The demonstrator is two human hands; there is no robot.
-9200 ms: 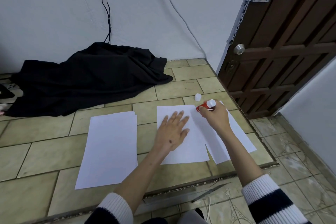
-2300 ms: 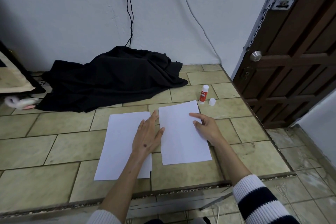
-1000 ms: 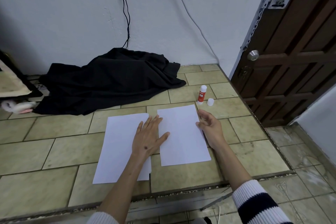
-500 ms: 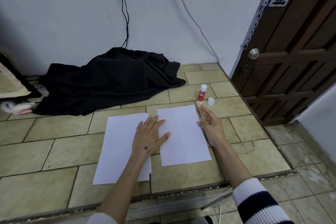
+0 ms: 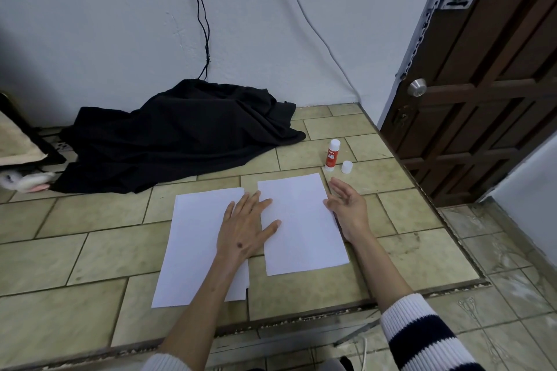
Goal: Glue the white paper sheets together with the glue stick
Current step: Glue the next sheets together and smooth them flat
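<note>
1. Two lots of white paper lay on the tiled floor (image 5: 90, 250) around the middle of the frame: a left stack (image 5: 193, 250) and, just right of it, a separate right sheet (image 5: 301, 229).
2. The left hand (image 5: 244, 229) lay flat, palm down, fingers spread. It bridged the two: palm on the left stack, thumb and fingertips on the left edge of the right sheet.
3. The right hand (image 5: 349, 208) sat at the right sheet's right edge, turned on its side with relaxed fingers, holding nothing. Can't really tell if it touched the paper.
4. The glue stick (image 5: 332, 155) stood upright above and right of the sheets, red body, no cap on. Its white cap (image 5: 347, 167) stood just beside it on the right.
5. A black cloth (image 5: 180, 135) was heaped against the wall in the upper left, well apart from the paper.
6. A brown wooden door (image 5: 488, 84) filled the upper right.
</note>
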